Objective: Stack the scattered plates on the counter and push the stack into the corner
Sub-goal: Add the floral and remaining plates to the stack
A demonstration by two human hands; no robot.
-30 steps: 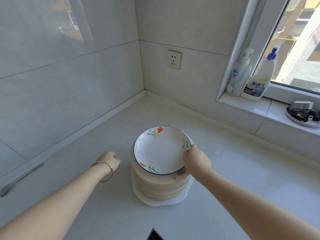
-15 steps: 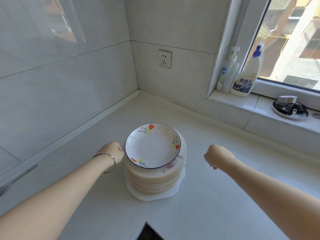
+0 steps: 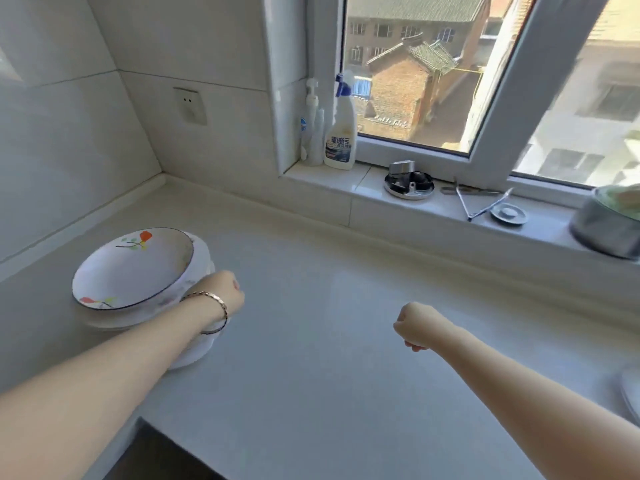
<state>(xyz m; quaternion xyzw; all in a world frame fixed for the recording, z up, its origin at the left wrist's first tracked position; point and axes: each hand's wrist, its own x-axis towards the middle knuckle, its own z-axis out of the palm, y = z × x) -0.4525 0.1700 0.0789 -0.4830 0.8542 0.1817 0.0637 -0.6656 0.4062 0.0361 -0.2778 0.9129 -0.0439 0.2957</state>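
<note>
The counter (image 3: pixel 311 271) lies bare between the plate stack (image 3: pixel 138 271) and the wall corner (image 3: pixel 162 174). Bare counter also spreads right of the stack. The cluttered windowsill (image 3: pixel 346 174) stands behind, and another plate's edge (image 3: pixel 630 393) sits far right.

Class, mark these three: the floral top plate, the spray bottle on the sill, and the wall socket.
floral top plate (image 3: pixel 133 270), head view, on its white inner bowl.
spray bottle (image 3: pixel 341 133), head view, on its white body.
wall socket (image 3: pixel 190 105), head view, on its faceplate.
</note>
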